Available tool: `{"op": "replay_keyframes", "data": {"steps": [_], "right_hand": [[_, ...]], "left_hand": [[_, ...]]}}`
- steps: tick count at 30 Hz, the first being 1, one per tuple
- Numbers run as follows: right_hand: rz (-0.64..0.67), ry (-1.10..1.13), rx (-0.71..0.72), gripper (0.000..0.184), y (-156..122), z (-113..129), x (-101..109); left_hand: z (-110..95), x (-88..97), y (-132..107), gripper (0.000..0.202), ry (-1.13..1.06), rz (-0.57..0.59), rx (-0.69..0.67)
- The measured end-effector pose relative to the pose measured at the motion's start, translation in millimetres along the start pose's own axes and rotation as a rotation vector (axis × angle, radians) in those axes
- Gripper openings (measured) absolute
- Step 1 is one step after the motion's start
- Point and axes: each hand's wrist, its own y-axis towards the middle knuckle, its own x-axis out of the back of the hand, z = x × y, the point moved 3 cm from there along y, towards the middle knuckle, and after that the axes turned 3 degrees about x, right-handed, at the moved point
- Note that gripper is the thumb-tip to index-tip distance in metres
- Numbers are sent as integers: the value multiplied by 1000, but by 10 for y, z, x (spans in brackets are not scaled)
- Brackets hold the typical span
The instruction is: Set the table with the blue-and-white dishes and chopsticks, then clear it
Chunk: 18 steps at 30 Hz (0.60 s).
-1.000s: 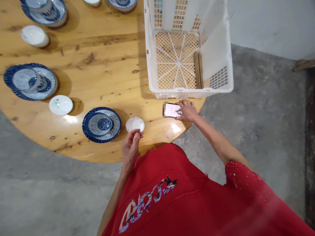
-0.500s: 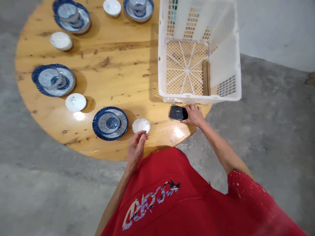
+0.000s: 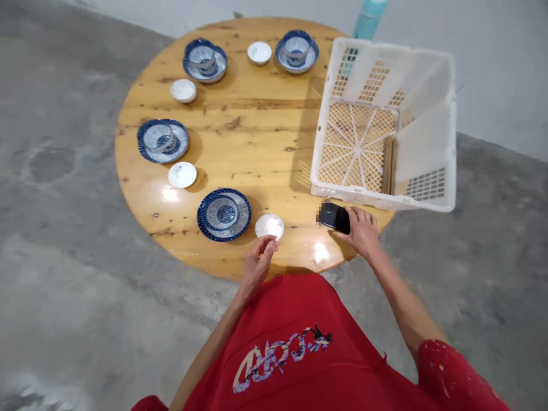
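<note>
In the head view my right hand (image 3: pixel 362 230) grips a black phone (image 3: pixel 336 217) by its right end, low over the table's front edge. My left hand (image 3: pixel 259 258) is closed, thumb and fingers together, and nothing shows between them. Its fingertips overlap the near rim of a small white bowl (image 3: pixel 269 226); whether they touch it I cannot tell. To the left of that bowl, a smaller blue-patterned bowl (image 3: pixel 226 212) rests on a blue-rimmed plate (image 3: pixel 204 226).
A white plastic basket (image 3: pixel 381 198) with wooden chopsticks (image 3: pixel 389 165) inside stands on the right of the round wooden table (image 3: pixel 248 148). More blue-patterned dishes (image 3: pixel 162 141) and small white bowls (image 3: pixel 182 174) line the left and far edge. A turquoise object (image 3: pixel 369 20) rises behind the basket.
The camera view has shifted, so the table sits lower and further right and more of its far edge shows. Both hands keep nearly the same places by the bowl and phone.
</note>
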Motion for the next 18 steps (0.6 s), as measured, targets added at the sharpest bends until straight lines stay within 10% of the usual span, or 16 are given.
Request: {"op": "replay_keyframes", "data": {"steps": [10, 18], "right_hand": [[-104, 401, 1, 38, -627, 645, -184], [-35, 621, 104, 28, -374, 622, -117]], "left_hand": [[1, -51, -12, 27, -4, 1, 7], [101, -63, -255, 30, 34, -37, 104]]}}
